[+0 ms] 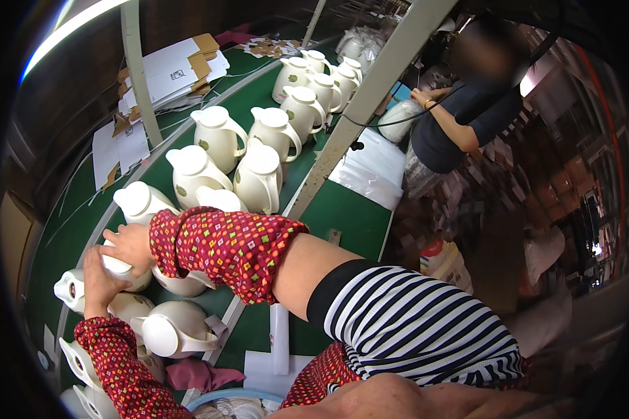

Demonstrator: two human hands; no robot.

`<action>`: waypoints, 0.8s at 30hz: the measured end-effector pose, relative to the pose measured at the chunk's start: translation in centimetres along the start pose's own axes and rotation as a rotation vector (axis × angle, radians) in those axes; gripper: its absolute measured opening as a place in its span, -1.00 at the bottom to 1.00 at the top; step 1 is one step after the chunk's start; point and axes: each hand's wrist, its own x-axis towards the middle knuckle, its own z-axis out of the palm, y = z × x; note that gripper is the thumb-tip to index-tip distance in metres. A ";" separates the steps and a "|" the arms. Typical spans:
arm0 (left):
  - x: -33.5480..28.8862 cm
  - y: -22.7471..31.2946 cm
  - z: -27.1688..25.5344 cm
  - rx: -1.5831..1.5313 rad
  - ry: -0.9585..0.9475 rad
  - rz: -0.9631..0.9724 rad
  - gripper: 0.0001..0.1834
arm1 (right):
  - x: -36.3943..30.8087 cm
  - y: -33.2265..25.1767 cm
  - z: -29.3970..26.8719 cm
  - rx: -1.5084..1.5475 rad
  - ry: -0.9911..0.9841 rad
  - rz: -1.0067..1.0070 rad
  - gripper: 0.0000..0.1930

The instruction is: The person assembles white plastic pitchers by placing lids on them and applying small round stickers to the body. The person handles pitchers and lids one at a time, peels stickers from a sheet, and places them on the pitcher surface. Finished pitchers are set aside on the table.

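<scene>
My left hand (pixel 102 281) and my right hand (pixel 131 247) are together at the left of the green bench. Both grip the top of a cream-white thermos jug (pixel 138 281), the left around its near side, the right over its lid. My fingers and right sleeve hide part of it. Left of my left hand is a jug without a lid (pixel 70 290), its neck showing a dark opening. A lidded jug (pixel 169 332) stands nearer me, and another lidded jug (pixel 141 201) is just beyond my right hand. More open-necked jugs (pixel 81 363) sit beside my left forearm.
Several lidded jugs (pixel 258 172) run in rows up the green bench (pixel 358 218). A metal post (pixel 370 94) slants across it. Flattened cartons (pixel 171 73) lie at the far left. Near me are a pink cloth (pixel 204 376) and a blue-rimmed basket (pixel 234 394). Another person (pixel 461 115) works at the right.
</scene>
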 end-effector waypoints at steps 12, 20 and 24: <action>-1.0 -2.1 2.0 -0.089 0.099 0.014 0.09 | 1.3 -2.7 3.0 -0.081 0.037 0.381 0.02; -0.6 -3.5 1.3 -0.152 0.108 -0.040 0.10 | 2.6 -0.3 1.1 -0.108 -0.054 0.096 -0.14; -0.6 -4.2 1.4 -0.192 0.155 -0.099 0.10 | 3.6 0.1 0.9 -0.094 -0.035 0.039 -0.26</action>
